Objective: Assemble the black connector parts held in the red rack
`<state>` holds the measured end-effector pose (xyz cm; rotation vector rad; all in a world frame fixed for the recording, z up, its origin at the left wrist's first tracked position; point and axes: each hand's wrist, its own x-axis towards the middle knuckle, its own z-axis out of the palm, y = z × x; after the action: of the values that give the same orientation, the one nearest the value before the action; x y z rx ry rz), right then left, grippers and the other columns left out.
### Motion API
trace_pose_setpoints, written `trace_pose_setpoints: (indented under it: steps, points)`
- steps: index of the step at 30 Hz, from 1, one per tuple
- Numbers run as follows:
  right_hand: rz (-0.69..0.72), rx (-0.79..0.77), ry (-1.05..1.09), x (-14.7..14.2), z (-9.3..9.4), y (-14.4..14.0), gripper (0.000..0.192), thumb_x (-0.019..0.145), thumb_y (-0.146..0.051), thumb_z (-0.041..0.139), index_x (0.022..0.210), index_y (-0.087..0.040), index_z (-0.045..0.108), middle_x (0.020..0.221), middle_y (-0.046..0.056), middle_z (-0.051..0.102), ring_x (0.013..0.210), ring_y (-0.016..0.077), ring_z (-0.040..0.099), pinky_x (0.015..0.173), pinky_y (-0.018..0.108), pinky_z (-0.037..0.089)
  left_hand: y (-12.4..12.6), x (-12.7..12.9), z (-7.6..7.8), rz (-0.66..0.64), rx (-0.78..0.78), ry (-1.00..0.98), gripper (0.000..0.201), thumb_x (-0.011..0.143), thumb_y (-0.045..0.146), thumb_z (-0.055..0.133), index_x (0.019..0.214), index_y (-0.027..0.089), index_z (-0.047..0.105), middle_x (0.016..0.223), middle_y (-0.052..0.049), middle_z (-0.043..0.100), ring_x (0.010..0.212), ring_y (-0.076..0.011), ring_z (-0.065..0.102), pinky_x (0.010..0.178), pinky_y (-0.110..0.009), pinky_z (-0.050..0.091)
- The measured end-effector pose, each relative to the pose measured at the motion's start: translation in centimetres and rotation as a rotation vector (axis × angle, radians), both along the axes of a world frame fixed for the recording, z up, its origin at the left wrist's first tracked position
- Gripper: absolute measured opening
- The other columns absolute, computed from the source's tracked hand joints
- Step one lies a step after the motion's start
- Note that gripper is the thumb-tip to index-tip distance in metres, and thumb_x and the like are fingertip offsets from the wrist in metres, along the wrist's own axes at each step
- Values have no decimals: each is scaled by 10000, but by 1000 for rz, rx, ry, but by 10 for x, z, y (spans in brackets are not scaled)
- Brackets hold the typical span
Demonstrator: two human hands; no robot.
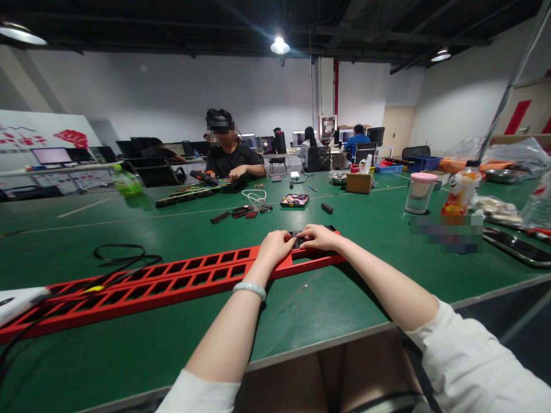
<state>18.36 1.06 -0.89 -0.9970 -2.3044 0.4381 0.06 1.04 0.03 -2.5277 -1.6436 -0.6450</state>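
Head view: hands on unlabelled red rack.

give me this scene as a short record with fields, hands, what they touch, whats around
setting: large green table in a workshop room
left hand: left hand rests on the long red slotted rail, fingers on a small dark part
right hand: right hand on the same dark part, at the rail's far end
grip: hard to tell whether either hand is closed on the part
wrist: pale bangle on the left wrist
nearby: black cable left of the rail, pink-lidded jar to the right
others: a person seated across the table, hands on tools
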Motion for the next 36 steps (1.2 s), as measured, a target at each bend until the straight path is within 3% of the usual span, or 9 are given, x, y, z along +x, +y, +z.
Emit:
trace_pose_setpoints:
  steps: [22, 27, 36]
  points:
    - [36, 79, -34, 0, -2, -1, 322, 788, -352, 502, 1022, -164, 619, 956, 70, 549, 831, 147, 526, 755, 256, 410, 2, 0, -3, 7, -22, 20, 285, 768, 397, 453, 784, 192, 650, 792, -70, 661, 741, -193, 589, 626, -233, 391]
    - [25, 114, -48, -1, -6, 5, 281, 827, -298, 445, 960, -155, 647, 934, 70, 567, 848, 144, 530, 782, 250, 405, 4, -1, -4, -12, 7, 24, 308, 778, 414, 427, 771, 197, 646, 781, -68, 660, 725, -195, 588, 602, -239, 380]
    - [37, 175, -101, -1, -9, 8, 306, 827, -284, 437, 1022, -142, 625, 991, 89, 566, 888, 156, 532, 813, 259, 402, 2, 0, -3, -9, 12, 29, 310, 782, 416, 437, 783, 194, 654, 788, -72, 660, 733, -197, 592, 615, -240, 399]
